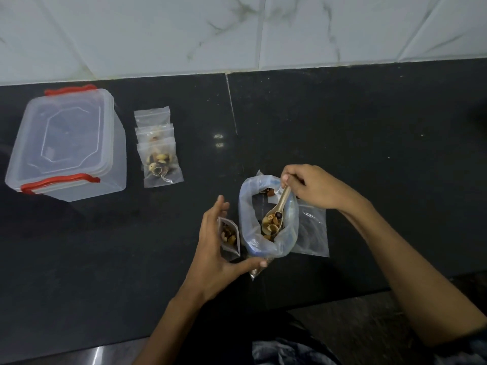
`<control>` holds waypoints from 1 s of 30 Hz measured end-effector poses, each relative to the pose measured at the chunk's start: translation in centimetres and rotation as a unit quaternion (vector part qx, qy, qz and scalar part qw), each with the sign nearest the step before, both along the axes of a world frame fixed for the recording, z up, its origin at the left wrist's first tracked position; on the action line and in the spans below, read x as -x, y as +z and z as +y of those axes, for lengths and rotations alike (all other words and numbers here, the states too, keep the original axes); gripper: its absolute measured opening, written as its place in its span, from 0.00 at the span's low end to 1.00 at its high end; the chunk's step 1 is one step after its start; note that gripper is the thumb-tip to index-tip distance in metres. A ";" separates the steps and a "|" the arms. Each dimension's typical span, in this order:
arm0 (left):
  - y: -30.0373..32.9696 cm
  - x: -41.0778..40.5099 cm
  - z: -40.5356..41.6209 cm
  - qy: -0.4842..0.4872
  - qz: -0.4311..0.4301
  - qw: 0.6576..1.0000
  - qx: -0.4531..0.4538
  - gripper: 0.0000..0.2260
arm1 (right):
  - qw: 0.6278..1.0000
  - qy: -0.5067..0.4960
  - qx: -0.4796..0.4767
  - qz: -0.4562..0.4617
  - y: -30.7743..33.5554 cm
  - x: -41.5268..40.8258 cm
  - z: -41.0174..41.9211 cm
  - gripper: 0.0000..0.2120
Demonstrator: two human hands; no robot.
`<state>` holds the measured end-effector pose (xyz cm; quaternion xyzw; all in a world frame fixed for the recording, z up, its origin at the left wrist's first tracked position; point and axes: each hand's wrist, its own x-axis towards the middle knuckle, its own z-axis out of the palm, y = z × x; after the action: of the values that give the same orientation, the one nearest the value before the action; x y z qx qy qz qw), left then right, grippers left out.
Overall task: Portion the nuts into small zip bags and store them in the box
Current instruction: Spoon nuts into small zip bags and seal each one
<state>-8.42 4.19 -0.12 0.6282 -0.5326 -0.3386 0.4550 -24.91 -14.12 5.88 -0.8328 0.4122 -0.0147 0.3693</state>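
Note:
A large clear bag of mixed nuts (268, 214) stands open on the black counter (369, 154). My right hand (311, 187) grips the handle of a pale spoon (278, 208) whose bowl, loaded with nuts, sits inside that bag. My left hand (218, 248) holds a small zip bag (229, 237) partly filled with nuts, upright just left of the large bag, thumb stretched under the large bag's base. Filled small zip bags (158, 154) lie stacked to the left. A clear box with red clips (66, 143) sits at far left, lid on.
Empty small zip bags (313, 233) lie flat on the counter right of the large bag, partly under it. A white marble-tiled wall (237, 30) rises behind the counter. The counter's front edge runs near my body at the bottom.

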 end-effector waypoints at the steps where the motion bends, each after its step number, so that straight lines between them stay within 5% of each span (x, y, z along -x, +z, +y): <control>1: 0.0 -0.3 0.2 0.006 0.014 1.000 -0.003 0.52 | 1.000 -0.009 0.004 -0.003 0.2 0.2 -0.1 0.12; 9: 0.2 -0.7 0.4 0.045 0.029 0.998 0.021 0.54 | 0.997 -0.068 0.013 -0.037 0.5 2.0 0.4 0.11; 17: 1.9 -0.5 -0.2 0.106 0.021 0.992 0.068 0.55 | 0.967 -0.123 0.094 -0.201 4.9 0.5 5.2 0.10; 25: 3.1 0.0 -0.3 0.125 0.024 0.988 0.092 0.55 | 0.906 -0.010 0.383 -0.180 5.4 -2.9 11.4 0.11; 30: 2.8 -0.1 0.2 0.138 0.027 0.986 0.091 0.53 | 0.889 0.021 0.416 -0.191 3.8 -2.8 12.4 0.12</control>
<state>-8.28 4.35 2.72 0.6423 -0.4567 -0.2391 0.5672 -22.11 -1.67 9.71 -0.8995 0.2725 -0.3361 0.0612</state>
